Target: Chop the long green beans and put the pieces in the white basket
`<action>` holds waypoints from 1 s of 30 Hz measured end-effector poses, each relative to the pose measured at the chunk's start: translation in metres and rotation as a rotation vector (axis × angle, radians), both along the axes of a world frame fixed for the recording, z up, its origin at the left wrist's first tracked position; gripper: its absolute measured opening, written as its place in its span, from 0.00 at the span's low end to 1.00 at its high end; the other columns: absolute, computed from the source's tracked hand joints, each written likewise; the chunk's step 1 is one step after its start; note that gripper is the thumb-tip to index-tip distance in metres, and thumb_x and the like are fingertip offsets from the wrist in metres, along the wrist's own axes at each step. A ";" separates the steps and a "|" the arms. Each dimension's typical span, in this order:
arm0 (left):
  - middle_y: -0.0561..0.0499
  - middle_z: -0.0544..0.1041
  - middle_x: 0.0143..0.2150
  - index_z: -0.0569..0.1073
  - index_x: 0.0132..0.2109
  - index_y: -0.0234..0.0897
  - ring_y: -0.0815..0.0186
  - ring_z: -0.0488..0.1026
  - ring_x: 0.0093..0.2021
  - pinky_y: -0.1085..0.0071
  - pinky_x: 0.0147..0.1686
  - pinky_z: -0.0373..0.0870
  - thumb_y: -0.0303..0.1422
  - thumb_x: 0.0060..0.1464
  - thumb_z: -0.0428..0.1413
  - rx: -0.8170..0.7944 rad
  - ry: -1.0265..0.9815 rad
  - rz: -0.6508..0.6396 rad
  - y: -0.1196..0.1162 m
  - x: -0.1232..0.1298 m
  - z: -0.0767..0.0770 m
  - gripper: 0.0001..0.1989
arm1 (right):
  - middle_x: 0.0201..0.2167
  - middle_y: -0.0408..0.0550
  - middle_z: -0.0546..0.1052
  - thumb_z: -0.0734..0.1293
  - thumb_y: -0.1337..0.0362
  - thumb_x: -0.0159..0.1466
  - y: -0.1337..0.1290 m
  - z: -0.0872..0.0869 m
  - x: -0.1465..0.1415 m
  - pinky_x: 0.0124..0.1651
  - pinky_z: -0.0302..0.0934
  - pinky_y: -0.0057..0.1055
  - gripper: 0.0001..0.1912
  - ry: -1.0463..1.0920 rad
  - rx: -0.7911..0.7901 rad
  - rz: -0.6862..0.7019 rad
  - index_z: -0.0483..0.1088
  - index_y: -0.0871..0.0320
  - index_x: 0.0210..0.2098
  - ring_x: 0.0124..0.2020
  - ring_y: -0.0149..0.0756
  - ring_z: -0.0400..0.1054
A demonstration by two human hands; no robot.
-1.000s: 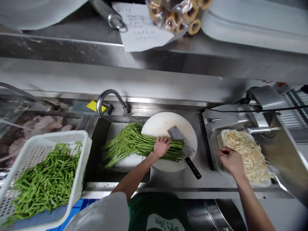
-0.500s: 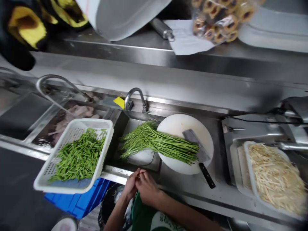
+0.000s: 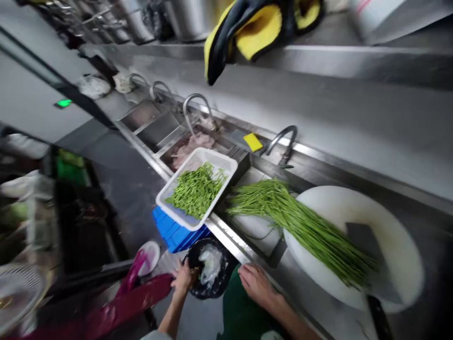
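My left hand [image 3: 182, 278] is low at the left rim of a black-lined bin [image 3: 226, 276], its fingers spread and slightly blurred. Crumpled clear plastic [image 3: 210, 264] lies inside the bin. By the sink's front edge, in front of the green apron [image 3: 233, 307], my right hand [image 3: 257, 284] has its fingers bent together; its palm side is hidden. A bundle of long green stalks [image 3: 307, 226] stretches from the sink basin onto a round white cutting board [image 3: 392, 241]. A cleaver [image 3: 371, 250] rests on the board beside the stalk ends.
A white basket [image 3: 231, 163] of cut green stalks sits across the sink edge, above a blue crate [image 3: 177, 231]. Pale meat [image 3: 193, 148] lies in the farther basin. Faucets [image 3: 283, 137] line the wall. Black-and-yellow gloves [image 3: 258, 30] overhang the shelf.
My hands, together at the sink edge before, are now apart. The left has moved down to the bin; the right remains near the edge. The view has swung left.
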State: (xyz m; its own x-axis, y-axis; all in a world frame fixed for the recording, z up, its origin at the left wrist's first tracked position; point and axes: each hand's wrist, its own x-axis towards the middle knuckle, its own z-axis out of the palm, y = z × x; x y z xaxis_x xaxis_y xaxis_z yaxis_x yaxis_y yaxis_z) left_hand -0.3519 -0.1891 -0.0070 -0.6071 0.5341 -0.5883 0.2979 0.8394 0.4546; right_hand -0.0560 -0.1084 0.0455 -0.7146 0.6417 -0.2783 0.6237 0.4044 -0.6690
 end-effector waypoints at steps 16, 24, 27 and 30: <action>0.45 0.77 0.43 0.79 0.41 0.39 0.58 0.71 0.48 0.62 0.50 0.67 0.28 0.63 0.48 0.525 0.244 -1.805 0.228 0.406 0.045 0.13 | 0.57 0.60 0.70 0.59 0.64 0.64 -0.042 -0.041 0.291 0.50 0.64 0.38 0.26 -0.459 0.079 -1.236 0.62 0.60 0.62 0.52 0.46 0.71; 0.48 0.77 0.40 0.80 0.37 0.41 0.61 0.71 0.46 0.64 0.48 0.66 0.28 0.61 0.53 0.526 0.173 -1.946 0.236 0.413 0.033 0.11 | 0.53 0.55 0.76 0.61 0.65 0.62 -0.048 -0.018 0.345 0.48 0.62 0.36 0.27 -0.459 -0.009 -1.254 0.63 0.56 0.61 0.47 0.45 0.74; 0.49 0.76 0.40 0.80 0.38 0.41 0.63 0.69 0.46 0.67 0.49 0.65 0.26 0.61 0.51 0.603 0.152 -2.002 0.235 0.416 0.026 0.12 | 0.52 0.53 0.78 0.62 0.64 0.58 -0.069 -0.013 0.350 0.52 0.62 0.34 0.25 -0.324 -0.015 -1.312 0.67 0.56 0.56 0.51 0.44 0.73; 0.49 0.76 0.42 0.79 0.41 0.42 0.63 0.69 0.46 0.66 0.50 0.65 0.28 0.63 0.50 0.642 0.158 -2.012 0.232 0.413 0.027 0.13 | 0.45 0.51 0.81 0.61 0.59 0.57 -0.089 -0.013 0.342 0.49 0.65 0.34 0.25 -0.168 -0.082 -1.392 0.68 0.55 0.54 0.46 0.44 0.75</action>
State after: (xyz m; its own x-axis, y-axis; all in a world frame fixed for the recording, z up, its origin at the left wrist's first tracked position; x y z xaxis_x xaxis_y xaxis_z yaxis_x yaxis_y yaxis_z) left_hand 0.0610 0.0427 0.0202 0.9026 0.4146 -0.1160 0.4270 -0.8274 0.3648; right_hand 0.2857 -0.1977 0.0323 0.5296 0.7649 -0.3667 0.5493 -0.6387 -0.5388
